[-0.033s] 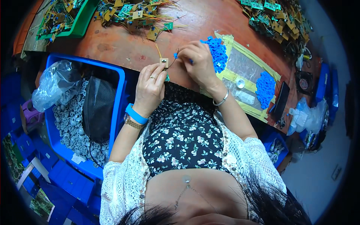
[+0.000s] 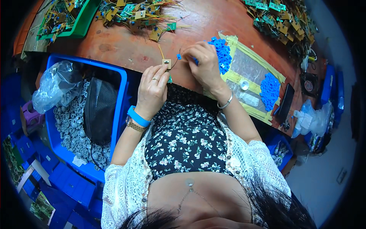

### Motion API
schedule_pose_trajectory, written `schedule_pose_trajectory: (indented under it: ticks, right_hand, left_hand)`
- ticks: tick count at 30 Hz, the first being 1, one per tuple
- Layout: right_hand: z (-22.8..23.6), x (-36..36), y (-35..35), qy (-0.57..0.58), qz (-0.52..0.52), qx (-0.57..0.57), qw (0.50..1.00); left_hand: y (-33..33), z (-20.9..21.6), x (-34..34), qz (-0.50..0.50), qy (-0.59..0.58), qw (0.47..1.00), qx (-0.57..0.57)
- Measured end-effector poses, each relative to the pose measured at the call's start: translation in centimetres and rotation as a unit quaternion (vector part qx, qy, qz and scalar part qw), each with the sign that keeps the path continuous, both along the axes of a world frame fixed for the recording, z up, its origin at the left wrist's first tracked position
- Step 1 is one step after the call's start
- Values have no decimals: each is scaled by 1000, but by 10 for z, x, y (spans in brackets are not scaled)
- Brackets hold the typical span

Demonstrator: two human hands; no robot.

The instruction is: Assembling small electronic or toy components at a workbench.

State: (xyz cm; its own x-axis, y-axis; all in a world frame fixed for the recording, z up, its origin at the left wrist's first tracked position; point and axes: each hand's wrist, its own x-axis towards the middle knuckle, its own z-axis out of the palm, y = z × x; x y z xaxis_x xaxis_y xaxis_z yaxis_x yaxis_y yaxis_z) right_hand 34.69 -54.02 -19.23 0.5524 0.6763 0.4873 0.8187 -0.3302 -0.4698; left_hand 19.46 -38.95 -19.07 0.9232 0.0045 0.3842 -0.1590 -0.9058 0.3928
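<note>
My left hand (image 2: 153, 86) is closed over a small tan circuit board (image 2: 166, 62) near the table's front edge. The board carries a dark part and a yellow wire runs from its far side. Part of a green circuit board (image 2: 170, 79) peeks out beside the same fingers. Just right of it, my right hand (image 2: 201, 63) has its fingers curled and pinched. A spot of blue shows inside them, seemingly a small blue piece (image 2: 196, 60). Another small blue piece (image 2: 178, 56) sits on a thin dark wire, left of the right fingertips and apart from them.
A pile of small blue pieces (image 2: 221, 57) lies behind my right hand, a second blue heap (image 2: 270, 91) farther right on a taped plastic sheet (image 2: 248, 57). Wired boards (image 2: 133, 15) cover the far table. At left stands a blue bin (image 2: 124, 87) of grey parts.
My right hand has shifted slightly right, its fingertips leaving the small blue piece, which now shows fully on the dark wire. My left hand stays in place.
</note>
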Motion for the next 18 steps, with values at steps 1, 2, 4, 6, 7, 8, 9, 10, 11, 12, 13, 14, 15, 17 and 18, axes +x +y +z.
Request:
schedule_pose_trajectory:
  ticks: [1, 2, 4, 6, 7, 8, 9, 10, 11, 12, 13, 14, 15, 17, 18]
  right_hand:
    - [3, -2, -2, 17, -44, 13, 999]
    - [4, -4, -2, 17, -43, 12, 999]
    - [4, -8, 1, -21, -70, -30, 997]
    - [4, -11, 7, -38, -73, -48, 995]
    - [4, -13, 9, -54, -77, -66, 993]
    - [3, -13, 9, -54, -76, -66, 993]
    - [0, -13, 10, -52, -71, -63, 994]
    - [-2, -14, 11, -50, -65, -58, 995]
    - [-3, -15, 10, -49, -62, -58, 995]
    - [-3, -16, 8, -37, -64, -59, 996]
    - [-3, -16, 6, -24, -67, -60, 996]
    - [-3, -16, 6, -25, -66, -60, 996]
    - [-2, -16, 7, -19, -65, -55, 996]
    - [-1, -16, 8, -14, -65, -51, 997]
    - [-1, -16, 9, -17, -56, -55, 997]
  left_hand:
    - [-1, 0, -1, 9, 10, 1000, -2]
    - [-2, 0, -3, 18, 20, 1000, -4]
    - [-5, 0, -5, 34, 22, 999, 7]
    - [-8, 1, -6, 51, 23, 998, 19]
    - [-9, 1, -6, 55, 31, 998, 30]
    - [-10, 1, -7, 60, 39, 997, 42]
    - [-10, 1, -7, 60, 39, 997, 41]
    - [-10, -1, -8, 60, 38, 997, 40]
    - [-9, -2, -9, 59, 37, 997, 38]
    - [-9, -3, -9, 61, 37, 997, 38]
    - [-9, -3, -10, 60, 35, 997, 31]
    - [-9, -4, -10, 58, 32, 997, 24]
    - [-9, -4, -10, 59, 32, 997, 24]
    - [-8, -4, -10, 58, 32, 997, 36]
    - [-8, -3, -10, 59, 32, 997, 36]
